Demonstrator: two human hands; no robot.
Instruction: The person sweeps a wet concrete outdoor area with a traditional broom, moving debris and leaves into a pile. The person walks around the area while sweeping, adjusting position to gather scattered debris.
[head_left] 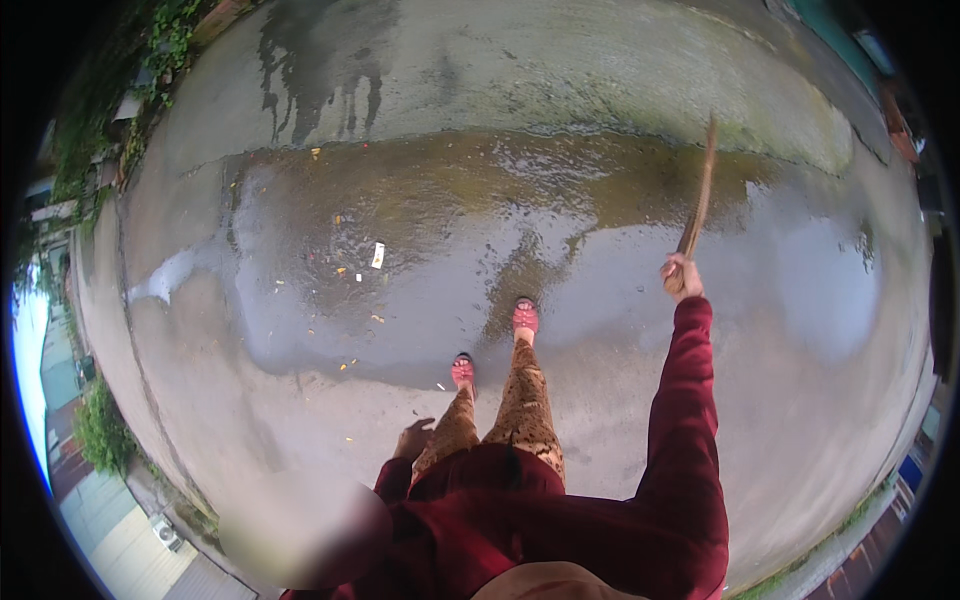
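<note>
I see the right hand [684, 277] wrapped round one end of the brown stick [704, 190], presumably so its length reaches over the puddle [310, 315]; the left hand [413, 439], fingers loosely parted, hangs on the puddle's near side.

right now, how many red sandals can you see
2. The left sandal is near the edge of the wet patch; the right sandal is farther forward, on wet ground. No others seem hidden.

Paper scrap [378, 255] in the puddle [420, 290], ahead-left of the sandals [525, 318]; stick-like tool [703, 185] in the right fingers [688, 268], ahead-right.
</note>
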